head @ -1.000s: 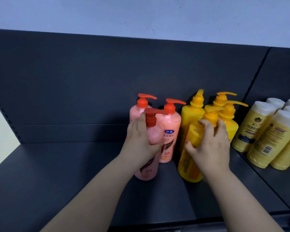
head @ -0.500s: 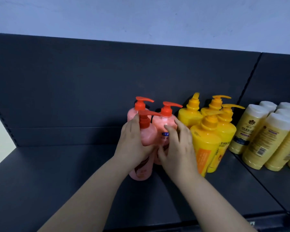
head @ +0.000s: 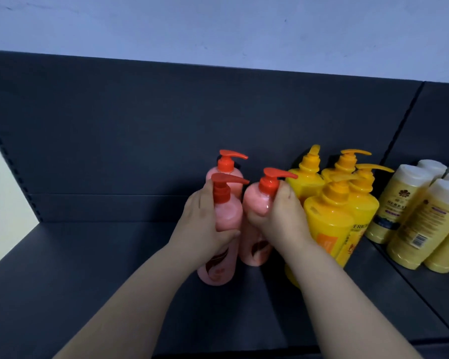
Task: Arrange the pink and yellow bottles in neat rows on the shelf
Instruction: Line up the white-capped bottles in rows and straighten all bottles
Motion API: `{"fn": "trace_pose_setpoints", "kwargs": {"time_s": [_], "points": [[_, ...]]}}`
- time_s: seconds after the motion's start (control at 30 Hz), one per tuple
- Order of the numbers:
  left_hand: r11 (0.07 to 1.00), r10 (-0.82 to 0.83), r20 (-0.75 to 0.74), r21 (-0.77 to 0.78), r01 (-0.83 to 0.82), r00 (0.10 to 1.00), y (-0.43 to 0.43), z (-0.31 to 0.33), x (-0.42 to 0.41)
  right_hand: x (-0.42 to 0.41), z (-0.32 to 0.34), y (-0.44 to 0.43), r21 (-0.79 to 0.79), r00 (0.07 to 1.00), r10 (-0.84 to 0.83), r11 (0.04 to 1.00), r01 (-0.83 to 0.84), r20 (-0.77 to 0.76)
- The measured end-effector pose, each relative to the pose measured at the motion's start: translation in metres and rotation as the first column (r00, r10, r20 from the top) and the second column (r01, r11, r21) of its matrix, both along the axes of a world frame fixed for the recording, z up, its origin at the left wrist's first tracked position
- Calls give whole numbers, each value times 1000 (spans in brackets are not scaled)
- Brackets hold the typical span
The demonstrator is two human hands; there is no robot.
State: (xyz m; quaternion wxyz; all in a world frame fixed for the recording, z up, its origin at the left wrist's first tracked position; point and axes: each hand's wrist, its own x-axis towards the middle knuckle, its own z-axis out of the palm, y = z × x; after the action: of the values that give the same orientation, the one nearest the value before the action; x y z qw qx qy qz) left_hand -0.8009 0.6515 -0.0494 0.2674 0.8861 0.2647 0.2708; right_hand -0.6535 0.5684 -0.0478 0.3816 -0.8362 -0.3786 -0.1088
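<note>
The front pink pump bottle (head: 217, 268) stands near the middle of the shelf (head: 88, 281), with the left hand (head: 202, 229) wrapped round its shoulder, fingers clamped on it as before. What changed is on the other side. The right hand (head: 285, 224) has let go of the front yellow pump bottle (head: 327, 224), which now stands upright in front of the other yellow pump bottles (head: 306, 180). It has crossed to the second pink pump bottle (head: 253, 251) and closed its fingers (head: 283, 193) just under the red pump. That bottle now sits beside the front one, their bodies close or touching, and the rear pink pump bottle (head: 236, 181) stands behind them. The yellow group looks settled, so the pink row is likely what is being squared up. White-capped pale yellow bottles (head: 412, 216) stand apart at the right.
</note>
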Motion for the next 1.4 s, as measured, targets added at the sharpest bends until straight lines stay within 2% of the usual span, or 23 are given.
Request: {"fn": "trace_pose_setpoints", "kwargs": {"time_s": [0.1, 0.23, 0.43, 0.67, 0.73, 0.8, 0.83, 0.87, 0.9, 0.93, 1.0, 1.07, 1.1, 1.27, 1.4], "points": [[999, -52, -61, 6, 52, 997, 6, 1, -9, -20, -4, -39, -44, 995, 76, 996, -74, 60], [993, -110, -132, -48, 104, 985, 13, 6, -14, -40, -6, -73, 5, 979, 204, 979, -204, -7], [986, -169, -55, -15, 169, 984, 12, 0, 7, -41, -11, -76, 89, 962, 265, 962, -260, -58], [985, -153, 23, 89, 151, 988, 1, -13, 38, -43, -7, -76, 74, 957, 277, 960, -271, -85], [969, -244, -37, 14, 245, 969, 11, -7, 35, -42, -7, -74, 70, 953, 289, 956, -284, -86], [916, -379, 7, -135, 377, 925, 26, 9, 30, -40, -2, -74, 86, 956, 279, 958, -272, -87], [907, -366, 87, -190, 376, 926, 32, 14, 23, -41, -2, -75, 78, 954, 285, 957, -278, -95], [924, -278, 190, -216, 316, 942, 41, 15, 18, -43, -3, -75, 69, 952, 290, 956, -285, -96], [950, -139, 267, -237, 205, 954, 51, 13, 15, -43, -5, -76, 66, 950, 297, 954, -292, -96], [960, -10, 274, -265, 86, 962, 63, 9, 14, -44, -6, -77, 66, 948, 303, 952, -298, -97], [960, 61, 117, -279, -26, 991, 80, 2, 20, -45, -8, -78, 65, 945, 311, 950, -306, -99], [970, -24, -67, -244, 7, 997, 87, 0, 31, -46, -8, -79, 69, 944, 314, 949, -308, -104], [970, -59, -98, -242, 34, 993, 88, 0, 37, -47, -7, -79, 72, 944, 312, 949, -306, -109], [990, -63, -99, -130, 50, 993, 85, 2, 65, -49, -5, -77, 89, 942, 314, 948, -305, -120], [986, -127, -85, -120, 117, 988, 74, 3, 76, -50, -8, -76, 100, 945, 309, 949, -299, -104]]}}
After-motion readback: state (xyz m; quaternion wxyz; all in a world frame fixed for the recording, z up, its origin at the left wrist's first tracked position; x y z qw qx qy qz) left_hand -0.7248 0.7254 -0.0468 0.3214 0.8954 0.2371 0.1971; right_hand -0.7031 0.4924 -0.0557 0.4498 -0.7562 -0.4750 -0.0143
